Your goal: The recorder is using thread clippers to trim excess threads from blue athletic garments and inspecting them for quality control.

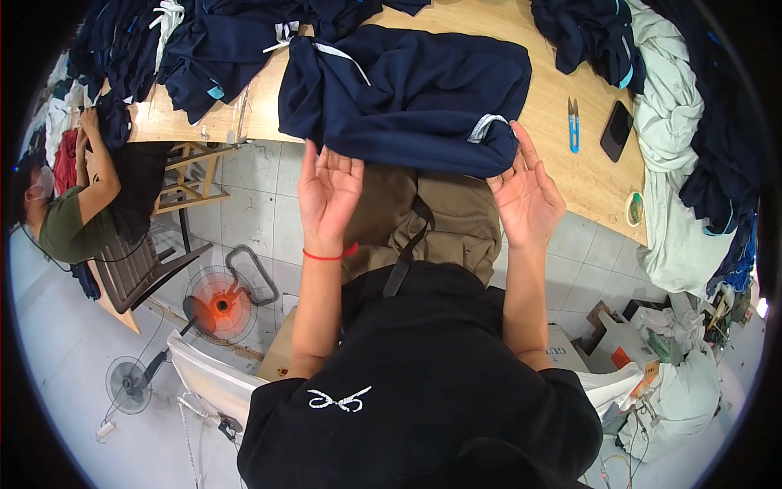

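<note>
A navy blue garment (407,90) lies bunched and folded at the front edge of the wooden table, its near edge hanging slightly over. White strips show at its upper left and in a fold at its right end. My left hand (332,191) is palm up below the near edge, fingers stretched, their tips at the cloth. At the right end my right hand (529,196) is also palm up with fingers extended, some tips partly hidden by the garment. Neither hand is closed around the cloth.
Blue-handled thread snips (574,130) and a black phone (617,132) lie on the table (562,186) at right. More navy garments (212,69) lie at the far left, and pale green cloth (668,73) hangs at right. A co-worker (81,204) is at left, near fans (220,306).
</note>
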### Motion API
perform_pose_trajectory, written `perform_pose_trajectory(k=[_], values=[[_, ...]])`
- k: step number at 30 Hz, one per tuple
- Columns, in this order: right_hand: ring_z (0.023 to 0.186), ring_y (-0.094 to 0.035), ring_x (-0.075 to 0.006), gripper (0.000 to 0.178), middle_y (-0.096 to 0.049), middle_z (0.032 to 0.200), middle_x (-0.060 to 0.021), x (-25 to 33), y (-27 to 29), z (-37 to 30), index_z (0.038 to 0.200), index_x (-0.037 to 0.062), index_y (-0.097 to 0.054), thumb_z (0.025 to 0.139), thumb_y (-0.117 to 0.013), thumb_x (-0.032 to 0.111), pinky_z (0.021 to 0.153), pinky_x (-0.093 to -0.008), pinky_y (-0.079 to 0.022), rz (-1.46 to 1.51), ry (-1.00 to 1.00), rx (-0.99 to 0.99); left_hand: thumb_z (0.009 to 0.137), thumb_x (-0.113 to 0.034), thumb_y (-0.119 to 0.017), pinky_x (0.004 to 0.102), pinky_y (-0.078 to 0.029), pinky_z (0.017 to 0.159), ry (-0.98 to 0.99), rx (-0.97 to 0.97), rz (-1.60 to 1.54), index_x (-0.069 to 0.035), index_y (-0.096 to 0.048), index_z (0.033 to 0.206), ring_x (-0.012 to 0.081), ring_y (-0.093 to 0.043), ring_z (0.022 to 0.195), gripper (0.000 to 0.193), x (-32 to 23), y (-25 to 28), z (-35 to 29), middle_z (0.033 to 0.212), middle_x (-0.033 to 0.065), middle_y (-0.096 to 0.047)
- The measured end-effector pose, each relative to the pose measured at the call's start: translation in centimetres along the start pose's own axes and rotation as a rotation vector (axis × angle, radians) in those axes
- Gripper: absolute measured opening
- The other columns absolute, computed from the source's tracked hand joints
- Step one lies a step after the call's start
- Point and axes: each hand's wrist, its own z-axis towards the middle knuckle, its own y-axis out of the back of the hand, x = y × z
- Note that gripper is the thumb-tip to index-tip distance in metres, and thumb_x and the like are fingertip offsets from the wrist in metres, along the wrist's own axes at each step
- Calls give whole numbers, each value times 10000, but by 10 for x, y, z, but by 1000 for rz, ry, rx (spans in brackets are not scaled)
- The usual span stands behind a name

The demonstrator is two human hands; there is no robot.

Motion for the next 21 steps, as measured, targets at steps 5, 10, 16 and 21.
perform_pose_trajectory(k=[5, 10, 16, 21], values=[[1420, -590, -353, 781, -496, 1617, -244, 1, -5, -2, 1685, -89, -196, 1072, -583, 203, 1175, -527, -490, -315, -11, 65, 1122, -299, -636, 388, -591, 1058, -55, -268, 406, -35, -731, 1214, 205, -746, 1155, 295, -12, 13, 9, 1224, 87, -793], [1330, -648, -315, 735, -466, 1633, -251, -23, -28, -4, 1694, -76, -193, 1088, -541, 150, 1129, -483, -528, -458, -46, 162, 1131, -199, -594, 373, -601, 991, -309, -421, 587, 5, -632, 1341, 230, -738, 1081, 295, -6, 28, 5, 1188, 106, -772], [1397, -607, -323, 875, -372, 1716, -252, -51, -48, -17, 1734, -27, -95, 1028, -604, 65, 1176, -467, -470, -715, -21, 243, 1093, -130, -644, 306, -517, 974, -605, -559, 678, -22, -583, 1334, 174, -659, 1009, 271, 21, 24, -16, 1081, 68, -713], [1446, -567, -402, 898, -429, 1663, -318, -47, -58, -21, 1719, -57, -152, 1010, -675, 115, 1203, -458, -426, -1203, 74, 334, 1108, -270, -660, 265, -419, 731, -507, -249, 1056, -26, -698, 927, 78, -573, 780, 305, 72, -7, -65, 874, 12, -686]])
